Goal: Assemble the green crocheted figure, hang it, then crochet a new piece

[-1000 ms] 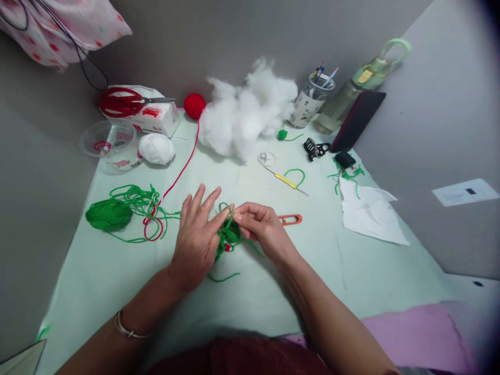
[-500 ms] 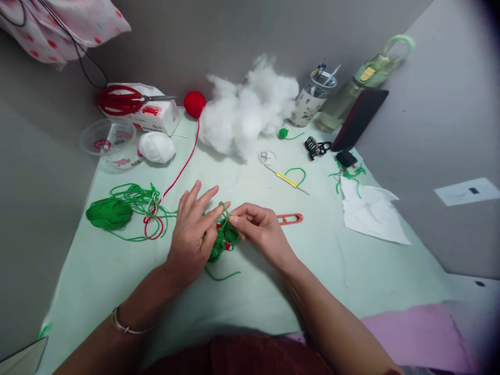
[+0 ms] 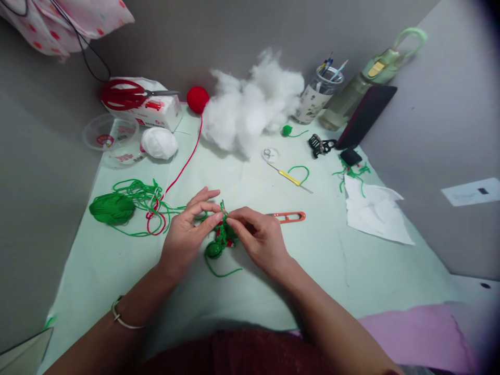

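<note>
Past the obstructing orange snips (image 3: 291,213), open tabletop (image 3: 324,245) stretches to the white paper (image 3: 375,213).

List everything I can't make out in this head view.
In the head view:
- Green yarn piece: upper part hidden by the left hand and right hand.
- Orange-handled tool: far end hidden by the right hand.
- Spotted cloth: cut off by the top edge.
- White label: print too small.

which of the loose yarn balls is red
The red ball at the back, left of the white stuffing; the others are the white ball, large green ball and small green ball.
</note>
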Action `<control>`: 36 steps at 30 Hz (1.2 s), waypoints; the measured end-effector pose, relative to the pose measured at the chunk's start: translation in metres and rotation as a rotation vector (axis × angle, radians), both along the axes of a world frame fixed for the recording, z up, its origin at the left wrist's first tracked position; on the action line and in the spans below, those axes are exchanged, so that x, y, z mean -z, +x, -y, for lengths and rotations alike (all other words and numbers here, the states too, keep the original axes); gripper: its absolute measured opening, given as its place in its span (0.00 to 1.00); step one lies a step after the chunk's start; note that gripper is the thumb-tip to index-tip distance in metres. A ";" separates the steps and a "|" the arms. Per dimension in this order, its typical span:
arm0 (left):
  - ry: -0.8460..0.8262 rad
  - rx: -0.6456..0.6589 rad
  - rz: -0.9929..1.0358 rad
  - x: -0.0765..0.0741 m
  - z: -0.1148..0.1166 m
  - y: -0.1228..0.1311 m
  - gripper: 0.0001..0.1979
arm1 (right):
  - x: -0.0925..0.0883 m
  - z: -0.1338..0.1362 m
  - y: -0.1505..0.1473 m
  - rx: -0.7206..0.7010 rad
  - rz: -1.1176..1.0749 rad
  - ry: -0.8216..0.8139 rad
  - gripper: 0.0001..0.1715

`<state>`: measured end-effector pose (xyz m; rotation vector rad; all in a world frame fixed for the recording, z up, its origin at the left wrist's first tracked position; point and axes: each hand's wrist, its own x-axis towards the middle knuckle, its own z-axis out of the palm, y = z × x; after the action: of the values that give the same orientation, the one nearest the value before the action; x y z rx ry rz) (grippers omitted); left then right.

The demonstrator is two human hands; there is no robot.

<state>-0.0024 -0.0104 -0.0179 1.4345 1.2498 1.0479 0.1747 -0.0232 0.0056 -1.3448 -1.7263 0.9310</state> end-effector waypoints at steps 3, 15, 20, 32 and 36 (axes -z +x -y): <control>-0.037 0.000 0.020 -0.003 0.000 0.001 0.04 | 0.002 0.000 0.000 -0.027 0.140 0.130 0.13; -0.169 -0.051 0.206 -0.014 0.002 0.004 0.06 | 0.008 0.000 0.001 0.043 0.507 0.524 0.15; -0.241 -0.091 0.367 -0.015 0.001 0.004 0.06 | 0.009 -0.002 0.005 0.067 0.299 0.311 0.08; -0.274 -0.073 0.466 -0.021 -0.003 0.005 0.03 | 0.001 -0.003 0.005 0.112 0.084 0.163 0.07; -0.153 0.028 0.293 -0.015 -0.002 0.006 0.16 | -0.003 -0.004 0.008 0.110 -0.008 0.108 0.06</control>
<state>0.0035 -0.0087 -0.0034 1.1333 1.0692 1.0755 0.1826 -0.0194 0.0088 -1.3489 -1.6548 0.7693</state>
